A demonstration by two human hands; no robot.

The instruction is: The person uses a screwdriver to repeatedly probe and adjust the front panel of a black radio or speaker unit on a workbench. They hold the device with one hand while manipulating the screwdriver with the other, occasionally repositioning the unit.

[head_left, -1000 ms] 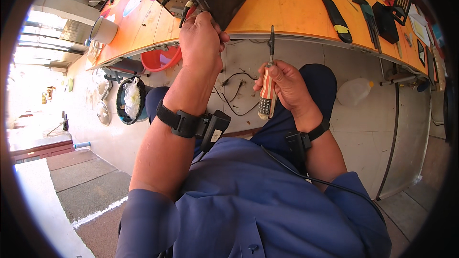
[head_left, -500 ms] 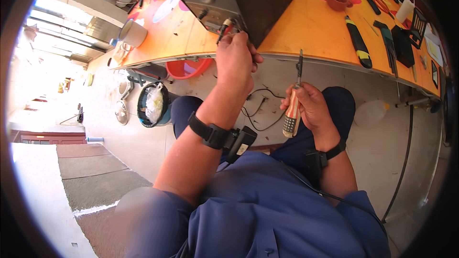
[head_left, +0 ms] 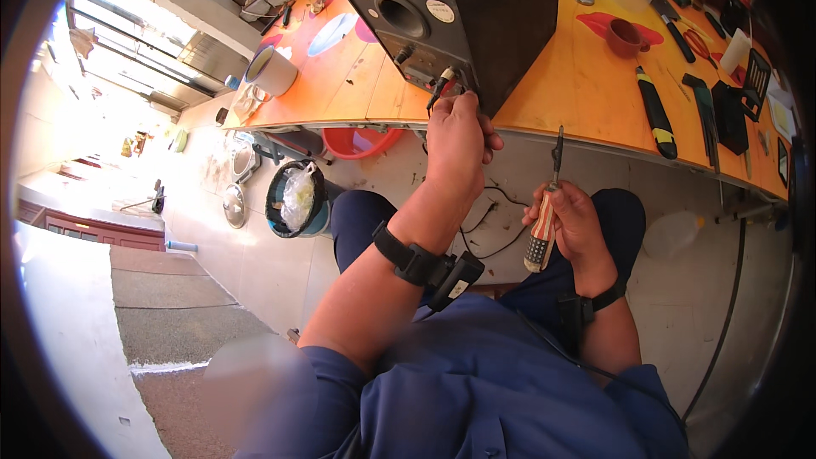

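Note:
A black speaker box stands tilted in view on the orange table, its panel with a round port, knob and sockets facing me. My left hand is closed at the panel's lower edge, fingertips pinched beside a black-and-tan cable plug. Those fingertips are partly hidden, so what they grip cannot be made out. Lower and to the right, my right hand is wrapped round the striped, dotted handle of a screwdriver. Its dark shaft points up toward the table's front edge, apart from the speaker.
On the orange table lie a brown cup, a black-and-yellow utility knife, orange-handled scissors and a white mug. Below are a red basin, a lined bin and black cables on the floor.
The whole view has shifted, so everything sits further right and slightly lower in the picture. Both hands keep nearly the same places relative to the speaker and the table.

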